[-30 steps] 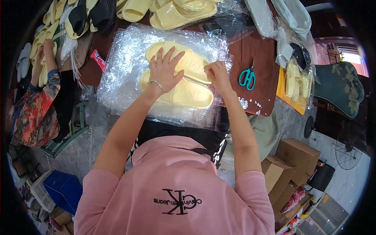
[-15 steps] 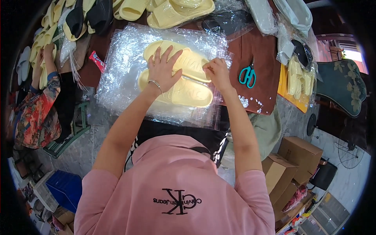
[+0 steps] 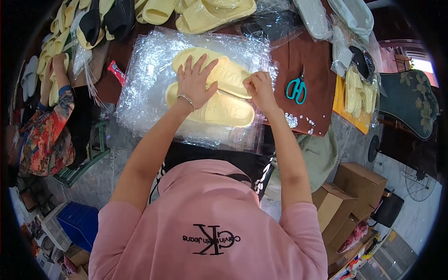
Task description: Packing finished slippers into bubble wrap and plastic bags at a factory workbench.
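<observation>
A pair of pale yellow slippers (image 3: 233, 114) lies side by side on a stack of clear plastic bags (image 3: 144, 88). My left hand (image 3: 196, 84) rests flat across both slippers with its fingers spread, a bracelet at its wrist. At the right end of the far slipper, my right hand (image 3: 261, 88) is closed in a pinch, its fingertips close to that slipper's edge. What they pinch, if anything, is too small to make out. Whether clear film covers the slippers is hard to tell.
Teal-handled scissors (image 3: 296, 89) lie on the brown cloth (image 3: 312, 60) to the right. Bagged yellow slippers (image 3: 214, 16) line the far side. A red wrapper (image 3: 115, 72) sits left of the bags. At far left, a person's flowered sleeve (image 3: 51, 123) reaches toward more slippers. Cardboard boxes (image 3: 357, 186) stand lower right.
</observation>
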`<state>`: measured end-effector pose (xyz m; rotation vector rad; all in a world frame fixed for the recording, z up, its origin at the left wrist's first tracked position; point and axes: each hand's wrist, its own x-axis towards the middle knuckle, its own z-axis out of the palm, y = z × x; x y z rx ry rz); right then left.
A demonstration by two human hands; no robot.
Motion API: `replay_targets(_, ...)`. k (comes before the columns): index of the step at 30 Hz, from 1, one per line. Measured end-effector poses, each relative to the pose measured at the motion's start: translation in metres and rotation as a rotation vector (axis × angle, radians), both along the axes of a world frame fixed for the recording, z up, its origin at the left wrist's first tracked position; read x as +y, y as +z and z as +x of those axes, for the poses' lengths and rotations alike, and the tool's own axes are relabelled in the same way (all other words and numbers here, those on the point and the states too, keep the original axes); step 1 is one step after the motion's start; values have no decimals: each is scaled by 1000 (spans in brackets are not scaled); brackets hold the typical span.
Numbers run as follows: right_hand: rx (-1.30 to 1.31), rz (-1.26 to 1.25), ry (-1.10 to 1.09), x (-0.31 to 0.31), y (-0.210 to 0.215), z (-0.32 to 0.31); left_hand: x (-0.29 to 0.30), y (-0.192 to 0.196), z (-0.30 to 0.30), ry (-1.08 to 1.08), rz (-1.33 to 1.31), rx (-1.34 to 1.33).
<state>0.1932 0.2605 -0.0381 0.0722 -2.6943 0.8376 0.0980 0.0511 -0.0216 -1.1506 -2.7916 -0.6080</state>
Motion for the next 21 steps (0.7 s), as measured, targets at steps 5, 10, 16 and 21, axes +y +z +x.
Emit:
replay_targets(5, 63, -17, -131, -8, 12, 16, 1, -4, 0, -4, 11, -20)
replay_targets(10, 125, -204, -512, 16, 17, 73, 1, -9, 2, 4, -7, 2)
replay_targets(16, -67, -432, -856, 66, -16, 168, 4, -13, -1, -14, 36, 0)
replay_targets(21, -257, -256, -857, 60, -30, 168, 0, -2, -6, -1, 17, 13)
